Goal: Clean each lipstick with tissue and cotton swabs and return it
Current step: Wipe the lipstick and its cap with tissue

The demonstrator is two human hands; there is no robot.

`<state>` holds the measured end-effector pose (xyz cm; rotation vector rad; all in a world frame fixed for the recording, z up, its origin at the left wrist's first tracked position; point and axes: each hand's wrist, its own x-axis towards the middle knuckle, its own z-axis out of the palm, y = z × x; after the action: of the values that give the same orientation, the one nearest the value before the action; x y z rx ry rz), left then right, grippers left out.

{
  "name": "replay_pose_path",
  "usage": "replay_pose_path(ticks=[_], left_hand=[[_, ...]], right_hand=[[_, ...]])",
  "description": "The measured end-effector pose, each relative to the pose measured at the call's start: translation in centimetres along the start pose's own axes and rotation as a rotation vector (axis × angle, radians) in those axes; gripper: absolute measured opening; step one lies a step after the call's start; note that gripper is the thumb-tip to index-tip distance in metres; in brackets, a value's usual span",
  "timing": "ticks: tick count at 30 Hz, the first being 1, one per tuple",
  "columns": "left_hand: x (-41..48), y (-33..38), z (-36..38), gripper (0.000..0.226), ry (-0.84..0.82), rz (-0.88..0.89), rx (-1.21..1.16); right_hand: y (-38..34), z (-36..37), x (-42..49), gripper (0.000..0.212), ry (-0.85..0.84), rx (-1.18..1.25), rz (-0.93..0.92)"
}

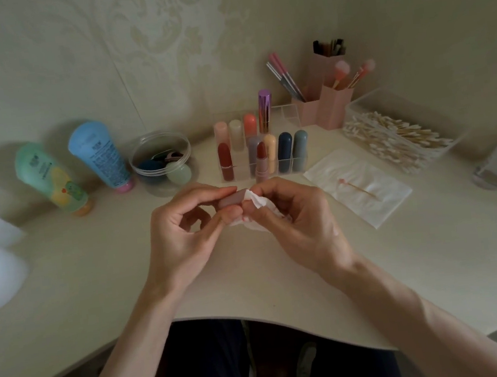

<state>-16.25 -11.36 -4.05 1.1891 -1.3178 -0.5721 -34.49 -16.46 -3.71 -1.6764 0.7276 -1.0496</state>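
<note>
Above the desk, the left hand (pixel 180 227) pinches what appears to be a mauve lipstick cap (pixel 232 201) level, presenting its end to the crumpled tissue (pixel 257 208) gripped in the right hand (pixel 299 213), while the uncapped lipstick (pixel 261 160) stands just before the organizer (pixel 291 112).

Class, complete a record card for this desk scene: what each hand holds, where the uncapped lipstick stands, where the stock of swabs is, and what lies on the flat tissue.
Left hand: holds a pink lipstick piece, likely the cap
Right hand: pinches a crumpled tissue against that piece's end
Open lipstick: upright, uncapped, at the front of the clear organizer
Cotton swabs: piled in a clear box, far right
Flat tissue: on the desk, one used swab with a pink tip on it
</note>
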Motion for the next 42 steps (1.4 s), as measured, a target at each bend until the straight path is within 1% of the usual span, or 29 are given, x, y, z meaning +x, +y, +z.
replay_pose_path(ticks=[2,3,7,8,11,14,17,21,24,26,28,30,33,35,37,39,42], left_hand=[[0.0,0.5,0.1,0.022,-0.041,-0.102,-0.058],[0.1,0.6,0.1,0.026,-0.064,-0.151,-0.07],[0.1,0.1,0.0,0.041,-0.118,-0.198,-0.027],[0.1,0.1,0.0,0.04,-0.135,-0.218,-0.04],[0.1,0.1,0.0,0.029,-0.179,-0.304,-0.139],[0.0,0.0,-0.1,0.026,-0.193,-0.33,-0.142],[-0.1,0.0,0.0,0.024,-0.178,-0.296,-0.122],[-0.2,0.0,0.1,0.015,-0.109,-0.166,-0.067],[-0.4,0.1,0.4,0.019,-0.05,-0.082,-0.026],[-0.5,0.1,0.4,0.021,-0.034,-0.035,0.012],[-0.3,0.1,0.3,0.024,-0.044,-0.063,0.0],[-0.1,0.3,0.2,0.027,-0.083,-0.171,-0.074],[-0.1,0.5,0.2,0.022,-0.13,-0.256,-0.148],[-0.1,0.5,0.2,0.021,-0.11,-0.248,-0.125],[0.0,0.2,0.0,0.017,-0.106,-0.187,-0.055],[0.0,-0.1,-0.2,0.023,-0.097,-0.136,0.009],[0.1,-0.2,-0.2,0.027,-0.069,-0.128,-0.006]], right_hand=[[0.0,0.0,0.1,0.008,0.023,-0.025,-0.033],[0.0,0.0,0.1,0.006,0.03,-0.03,-0.047],[0.3,-0.1,0.1,0.007,0.029,-0.102,-0.112],[0.4,-0.1,0.1,0.009,0.03,-0.119,-0.116],[0.4,-0.2,0.2,0.012,0.056,-0.163,-0.123],[0.5,-0.2,0.1,0.015,0.048,-0.178,-0.12],[0.8,-0.2,0.1,0.017,0.032,-0.216,-0.129],[0.8,0.0,0.0,0.018,0.066,-0.203,-0.102],[0.9,0.0,0.1,0.007,0.065,-0.135,-0.065],[1.0,0.0,0.1,0.009,0.038,-0.091,-0.052],[0.8,-0.1,0.2,0.008,0.017,-0.063,-0.059],[0.7,-0.1,0.2,0.007,0.019,-0.066,-0.067],[0.8,-0.1,0.2,0.011,0.046,-0.126,-0.095],[0.9,0.0,0.2,0.012,0.045,-0.158,-0.109],[1.0,0.0,0.2,0.011,0.046,-0.172,-0.096],[1.0,0.0,0.2,0.008,0.046,-0.15,-0.073],[0.9,0.1,0.3,0.006,0.043,-0.12,-0.051]])
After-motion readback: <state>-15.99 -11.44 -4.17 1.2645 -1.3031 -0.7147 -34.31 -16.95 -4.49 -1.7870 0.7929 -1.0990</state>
